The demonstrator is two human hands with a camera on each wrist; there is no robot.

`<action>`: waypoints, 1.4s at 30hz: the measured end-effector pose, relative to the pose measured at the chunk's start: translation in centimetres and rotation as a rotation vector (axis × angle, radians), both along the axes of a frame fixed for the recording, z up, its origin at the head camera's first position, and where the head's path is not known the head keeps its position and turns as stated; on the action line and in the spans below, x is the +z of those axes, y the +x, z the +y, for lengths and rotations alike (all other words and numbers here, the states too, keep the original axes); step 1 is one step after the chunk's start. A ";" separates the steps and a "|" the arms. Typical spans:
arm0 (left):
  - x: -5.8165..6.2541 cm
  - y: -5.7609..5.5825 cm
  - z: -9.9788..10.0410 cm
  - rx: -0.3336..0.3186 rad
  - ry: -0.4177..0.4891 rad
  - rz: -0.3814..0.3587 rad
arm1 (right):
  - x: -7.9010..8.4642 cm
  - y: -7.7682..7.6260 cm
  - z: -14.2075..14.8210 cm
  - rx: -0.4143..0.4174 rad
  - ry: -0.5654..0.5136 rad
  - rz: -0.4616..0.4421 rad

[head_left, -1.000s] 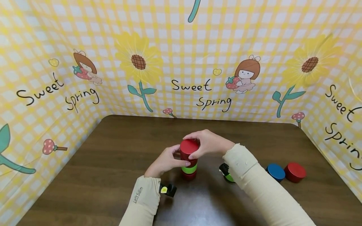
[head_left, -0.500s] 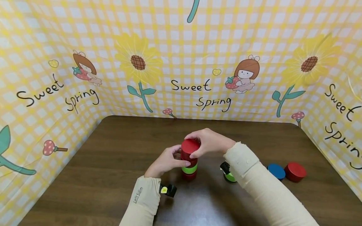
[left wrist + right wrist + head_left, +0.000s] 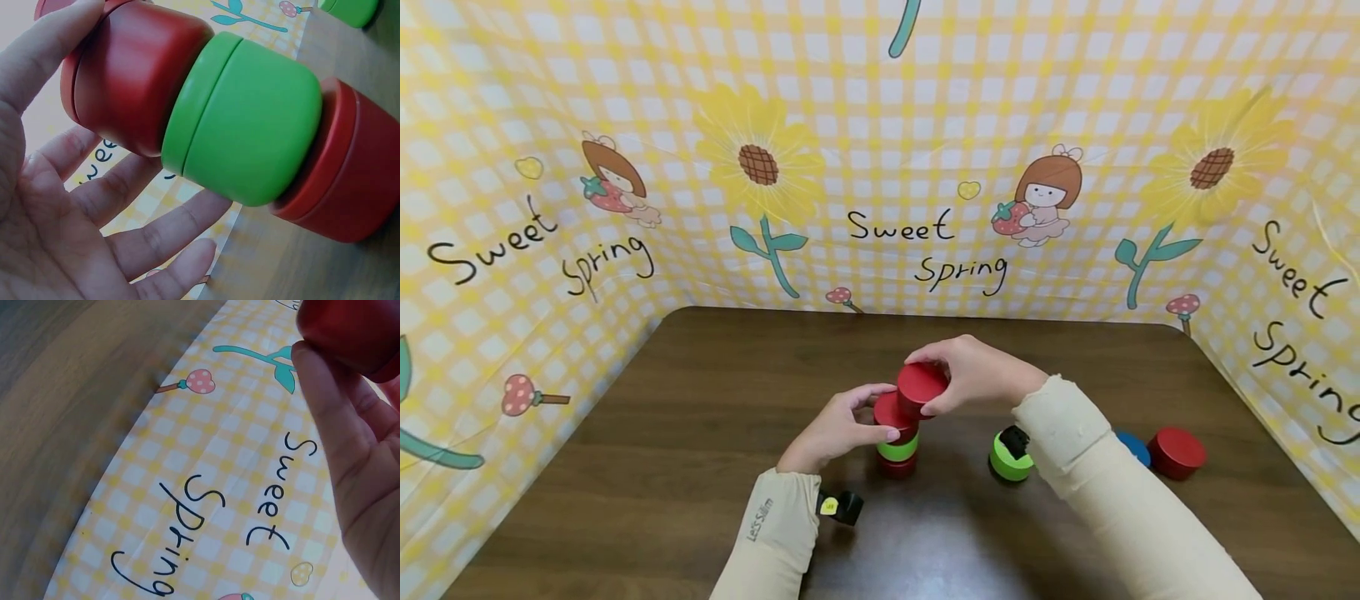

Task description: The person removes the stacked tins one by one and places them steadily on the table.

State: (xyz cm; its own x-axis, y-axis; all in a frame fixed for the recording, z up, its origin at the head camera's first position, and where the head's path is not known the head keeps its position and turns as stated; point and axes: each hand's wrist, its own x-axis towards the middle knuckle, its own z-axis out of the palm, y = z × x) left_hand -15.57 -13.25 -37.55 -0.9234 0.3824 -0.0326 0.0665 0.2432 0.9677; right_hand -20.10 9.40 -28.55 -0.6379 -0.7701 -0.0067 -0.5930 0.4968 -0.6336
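Note:
In the middle of the table stands a stack of small round lidded tins: a red tin (image 3: 350, 169) at the bottom, a green tin (image 3: 250, 119) above it and an upper red tin (image 3: 137, 69) on top. My left hand (image 3: 835, 429) grips that upper red tin, thumb on the near side and fingers behind. My right hand (image 3: 977, 375) pinches another red tin (image 3: 921, 387) by its sides, just above and to the right of the stack's top. Only part of this held tin shows in the right wrist view, with fingers (image 3: 325, 406) against it.
Right of the stack, a green tin (image 3: 1009, 460) stands partly behind the black wrist camera (image 3: 1017, 440). Farther right are a blue tin (image 3: 1133, 448), half covered by the right sleeve, and a red tin (image 3: 1177, 454). A checked cloth (image 3: 880, 167) closes off the table's back and sides.
My right hand has moved right with its red tin, off the top of the stack, uncovering the red lid below. My left hand stays around the stack. The view has shifted slightly.

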 end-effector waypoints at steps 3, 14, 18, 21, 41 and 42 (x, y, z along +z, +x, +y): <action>-0.1 0.0 0.0 0.001 0.002 -0.004 | -0.3 0.2 0.8 0.012 0.004 0.015; 0.2 -0.2 0.0 -0.006 -0.033 -0.001 | -0.9 0.4 3.6 0.011 0.028 0.016; 0.1 -0.2 0.0 -0.003 -0.050 -0.016 | -0.6 0.4 4.4 -0.004 0.055 0.024; -0.1 -0.1 -0.1 0.000 -0.047 -0.020 | -0.3 0.5 4.9 -0.018 0.082 0.019; 0.2 -0.2 -0.1 -0.008 -0.031 -0.009 | -1.0 0.7 8.2 -0.036 0.144 -0.014; 0.2 -0.2 -0.1 -0.006 -0.031 -0.010 | -1.1 0.7 8.4 -0.033 0.142 -0.012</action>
